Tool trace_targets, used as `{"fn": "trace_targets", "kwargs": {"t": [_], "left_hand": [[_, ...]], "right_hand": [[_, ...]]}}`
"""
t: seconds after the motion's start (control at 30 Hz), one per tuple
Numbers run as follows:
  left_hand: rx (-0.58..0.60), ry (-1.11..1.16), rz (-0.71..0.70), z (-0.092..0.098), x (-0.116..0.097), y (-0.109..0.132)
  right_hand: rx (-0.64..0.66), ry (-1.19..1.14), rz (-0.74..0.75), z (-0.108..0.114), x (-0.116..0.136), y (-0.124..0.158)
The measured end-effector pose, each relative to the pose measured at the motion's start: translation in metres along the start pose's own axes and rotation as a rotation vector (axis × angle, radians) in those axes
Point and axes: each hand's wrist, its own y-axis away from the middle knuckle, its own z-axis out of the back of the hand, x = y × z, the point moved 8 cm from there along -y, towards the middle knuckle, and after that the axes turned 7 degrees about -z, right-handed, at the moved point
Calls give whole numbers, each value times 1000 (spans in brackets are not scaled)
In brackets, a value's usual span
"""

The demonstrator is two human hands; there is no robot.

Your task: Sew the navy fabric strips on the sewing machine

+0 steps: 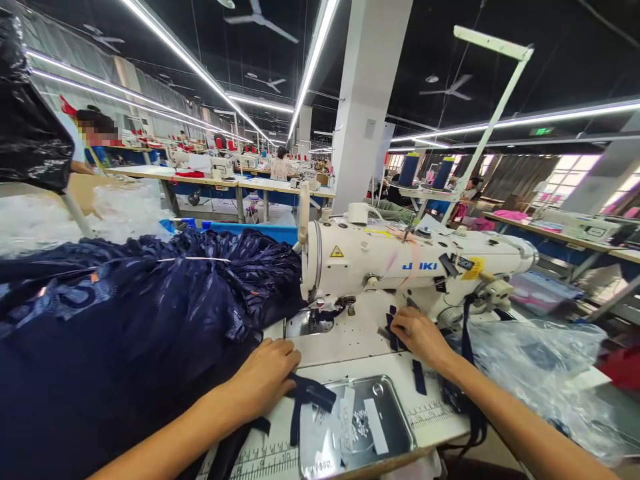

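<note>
My left hand (267, 373) lies at the left front of the sewing machine (370, 260), fingers curled over a dark navy fabric band (315, 390). The band's end pokes out past the thumb, over the edge of a metal tray (400, 417). Beneath the machine arm, my right hand (415, 333) pinches at short dark fabric strips (393, 330) on the machine bed. A small grey piece shows by its fingertips, too unclear to name. The presser foot (314, 323) stands between the hands, with dark fabric near it. Another short strip (419, 377) lies on the table.
A big heap of navy garments (125, 313) fills the left side. Clear plastic bags (545, 380) bulge at the right, beside a hanging dark strap (467, 340). A thread stand (490, 127) rises behind the machine. One person (95, 133) is at the far left.
</note>
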Motion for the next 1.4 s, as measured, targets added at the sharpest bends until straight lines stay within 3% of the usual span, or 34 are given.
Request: {"fn": "trace_targets", "kwargs": {"t": [0.27, 0.5, 0.67, 0.83, 0.9, 1.03, 1.27, 1.4], "left_hand": [[54, 82, 58, 1, 0, -5], [143, 103, 66, -3, 0, -12], [154, 247, -4, -6, -3, -16], [139, 217, -13, -6, -5, -14], [139, 170, 21, -5, -4, -11], [155, 106, 37, -7, -5, -2], [94, 81, -14, -7, -17, 7], [73, 63, 23, -7, -16, 15]], "right_hand": [[-18, 341, -98, -16, 7, 0], [59, 399, -94, -25, 3, -7], [25, 280, -52, -17, 25, -12], [220, -100, 133, -36, 74, -18], [203, -172, 165, -38, 84, -21], [63, -141, 150, -34, 84, -19], [-8, -54, 339, -30, 92, 4], [-21, -151, 306, -34, 87, 0]]}}
